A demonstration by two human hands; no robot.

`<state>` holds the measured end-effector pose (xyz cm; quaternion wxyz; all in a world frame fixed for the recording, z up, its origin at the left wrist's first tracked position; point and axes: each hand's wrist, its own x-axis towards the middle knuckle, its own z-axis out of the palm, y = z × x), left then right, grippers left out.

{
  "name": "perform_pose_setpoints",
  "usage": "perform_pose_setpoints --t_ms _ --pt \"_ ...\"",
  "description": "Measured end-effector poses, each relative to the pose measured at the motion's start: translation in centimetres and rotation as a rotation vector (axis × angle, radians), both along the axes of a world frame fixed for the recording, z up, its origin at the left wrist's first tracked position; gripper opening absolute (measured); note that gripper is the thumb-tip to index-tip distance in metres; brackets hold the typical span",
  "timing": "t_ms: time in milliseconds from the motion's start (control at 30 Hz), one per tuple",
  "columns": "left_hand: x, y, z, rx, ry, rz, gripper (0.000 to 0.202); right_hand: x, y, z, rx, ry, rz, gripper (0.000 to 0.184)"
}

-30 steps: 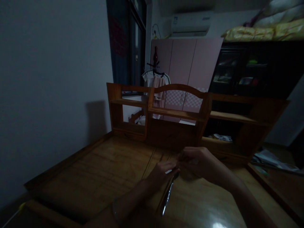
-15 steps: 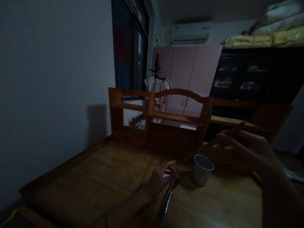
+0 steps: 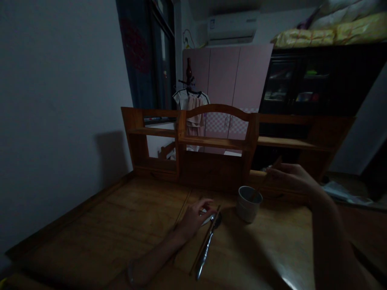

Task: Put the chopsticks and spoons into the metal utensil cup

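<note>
My right hand is closed around the upper part of a wooden chopstick. The stick slants down into a pale grey cup, its lower end hidden inside. My left hand rests low over the table, fingers curved and apart. Its fingertips are at the far end of another chopstick, which lies alongside a shiny metal spoon; in the dim light I cannot make out a grip. A small white object shows partly beneath the left fingers.
The wooden table has a low shelf unit along its far side. A wall borders it on the left. Beyond stand a pink wardrobe, a dark cabinet and hanging clothes.
My right hand has brought its chopstick over the cup, with the lower end now inside it. My left hand stays near the spoon and other chopstick. The whole view has shifted somewhat.
</note>
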<state>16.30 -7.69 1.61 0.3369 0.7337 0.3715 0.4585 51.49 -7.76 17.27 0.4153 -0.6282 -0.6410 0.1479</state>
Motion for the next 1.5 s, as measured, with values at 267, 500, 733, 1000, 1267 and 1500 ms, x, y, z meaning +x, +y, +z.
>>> perform_pose_setpoints --t_ms 267,500,733,1000,1267,1500 --pt "0.2 -0.3 0.8 0.078 0.076 0.03 0.027 0.1 2.3 -2.0 -0.098 0.004 0.071 0.053" --pt "0.2 -0.1 0.6 0.032 0.075 0.047 0.029 -0.2 2.7 -2.4 -0.073 0.007 0.092 0.052" --pt "0.2 0.0 0.6 0.044 0.087 0.059 0.029 -1.9 3.6 -3.3 -0.065 0.01 0.215 0.055" --pt "0.2 0.1 0.5 0.087 0.108 0.061 0.027 -1.9 3.2 -2.4 -0.024 -0.1 0.173 0.053" --pt "0.1 0.2 0.3 0.103 0.133 0.06 0.027 -1.7 4.2 -4.0 -0.162 0.0 0.241 0.051" --pt "0.1 0.3 0.2 0.121 0.148 0.056 0.026 -3.1 4.0 -4.7 -0.129 0.078 0.25 0.047"
